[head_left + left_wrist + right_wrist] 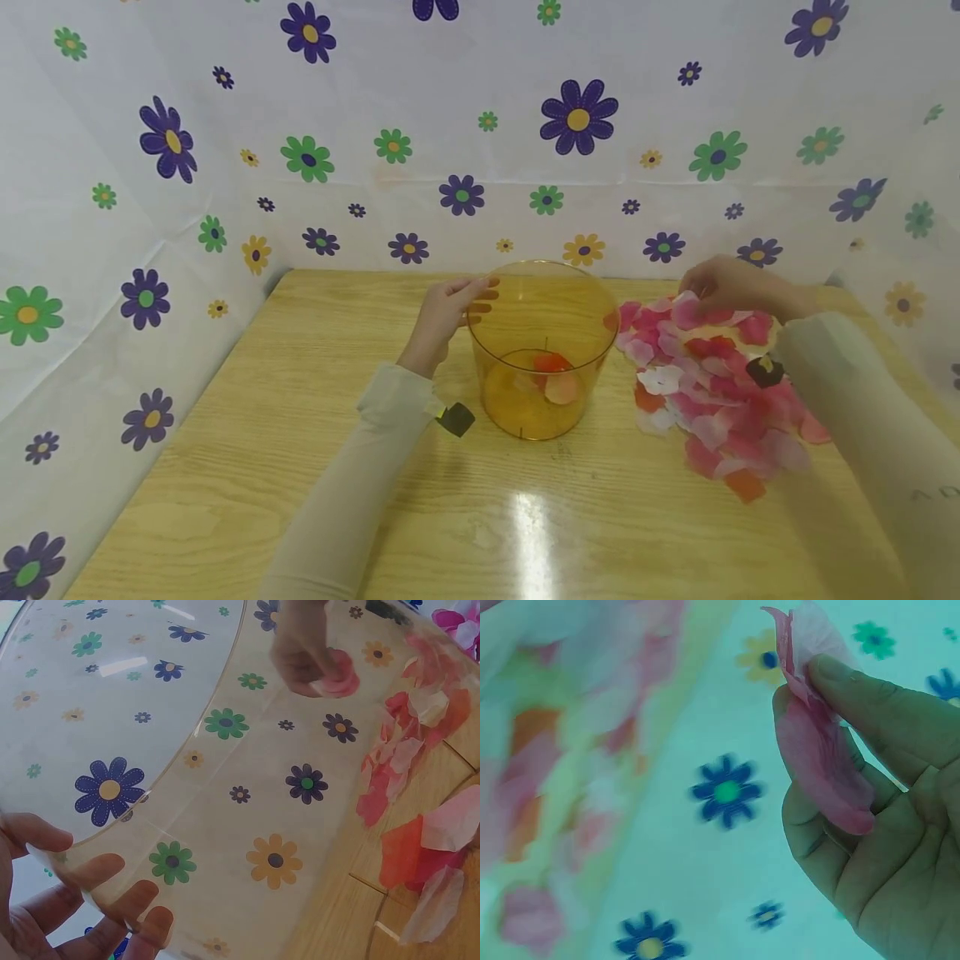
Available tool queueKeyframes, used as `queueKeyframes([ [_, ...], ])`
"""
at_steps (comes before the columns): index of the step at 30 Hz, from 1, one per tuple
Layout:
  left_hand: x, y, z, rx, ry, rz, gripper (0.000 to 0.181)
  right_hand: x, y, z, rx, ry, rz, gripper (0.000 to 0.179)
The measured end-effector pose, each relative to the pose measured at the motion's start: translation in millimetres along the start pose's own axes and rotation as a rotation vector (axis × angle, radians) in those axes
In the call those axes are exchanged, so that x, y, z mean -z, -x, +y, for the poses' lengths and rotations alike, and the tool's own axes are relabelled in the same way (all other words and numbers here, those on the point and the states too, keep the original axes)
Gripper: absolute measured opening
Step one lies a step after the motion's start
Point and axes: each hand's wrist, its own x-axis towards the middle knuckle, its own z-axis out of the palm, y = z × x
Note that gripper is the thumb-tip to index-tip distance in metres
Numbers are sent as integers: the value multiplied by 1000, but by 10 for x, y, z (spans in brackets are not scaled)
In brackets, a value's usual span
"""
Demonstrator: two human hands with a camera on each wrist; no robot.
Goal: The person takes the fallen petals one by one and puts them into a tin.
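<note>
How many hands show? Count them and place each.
2: left hand gripping the amber tub at its rim; right hand pinching pink petals near the petal pile.

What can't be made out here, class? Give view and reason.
Head view: lower layers of the petal pile, covered by its top.
Head view: full sleeve lettering, cut by right edge.
Left wrist view: whole left hand, cut by left edge.
Right wrist view: single petals in that pile, blurred.
</note>
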Motion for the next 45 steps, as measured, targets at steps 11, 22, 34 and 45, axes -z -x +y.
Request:
queueKeyframes([
  [11, 10, 7, -7, -2, -13, 5, 37, 274, -97, -956, 212, -49, 127, 19],
  [22, 0, 7, 3, 2, -15, 7, 37, -75, -270, -1518, 363, -149, 39, 12],
  [34, 3, -11, 0, -2, -14, 10, 38, -266, -362, -1554, 466, -101, -51, 17],
  [45, 4, 1, 9, 1, -16, 7, 38, -281, -342, -1535, 468, -92, -49, 16],
])
